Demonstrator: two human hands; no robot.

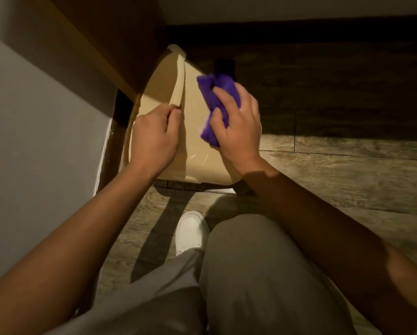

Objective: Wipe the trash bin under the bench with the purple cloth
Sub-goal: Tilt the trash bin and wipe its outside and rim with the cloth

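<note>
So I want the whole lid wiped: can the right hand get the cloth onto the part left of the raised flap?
Probably not yet: the left hand grips the flap there, and the bench overhangs that side of the bin.

Trash bin (197, 151) smooth beige plastic; purple cloth (217, 102) fuzzy; floor (347, 175) grained wood.

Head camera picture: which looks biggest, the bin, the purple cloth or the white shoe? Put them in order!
1. Trash bin, by far the biggest.
2 and 3. Purple cloth and white shoe look about alike; the right hand hides part of the cloth.
</note>
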